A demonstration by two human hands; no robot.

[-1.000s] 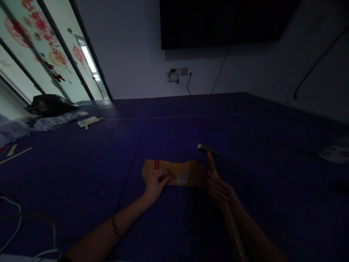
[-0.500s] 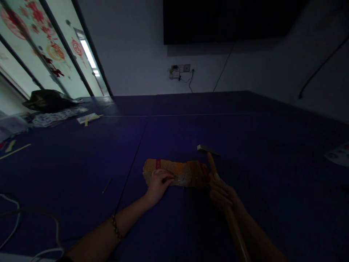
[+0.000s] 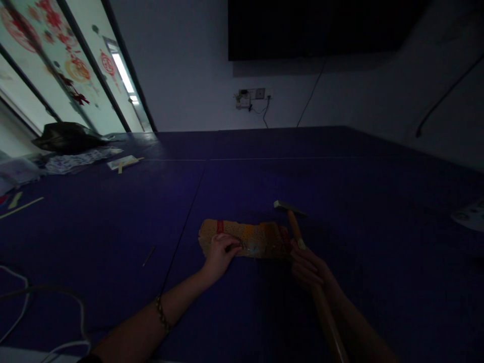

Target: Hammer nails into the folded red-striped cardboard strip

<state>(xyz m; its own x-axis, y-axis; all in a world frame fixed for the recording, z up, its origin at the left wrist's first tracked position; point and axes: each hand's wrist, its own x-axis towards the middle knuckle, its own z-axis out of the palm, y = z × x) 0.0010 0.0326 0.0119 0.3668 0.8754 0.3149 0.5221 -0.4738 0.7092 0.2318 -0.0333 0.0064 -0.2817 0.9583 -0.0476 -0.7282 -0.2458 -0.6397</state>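
A hammer (image 3: 295, 227) with a wooden handle and a small metal head is gripped in my right hand (image 3: 308, 267), its head pointing away from me above the dark blue surface. My left hand (image 3: 222, 254) rests on a flat, pitted tan board (image 3: 260, 234) with red bands and orange stains. Thumb and forefinger are pinched together over the middle of the board; whatever is between them is too small and dark to make out. The hammer head is just beyond the board's right end, apart from it.
A thin pencil-like stick (image 3: 148, 256) lies to the left. White cables (image 3: 81, 322) curl at the lower left. At the far left are a black bag (image 3: 68, 138), papers and yellow strips (image 3: 22, 207). A pale object (image 3: 469, 216) sits at the right edge. Wall sockets (image 3: 253, 95) are behind.
Both hands, the hammer and the board keep practically the same positions. Only a very slight shift of the whole view shows.
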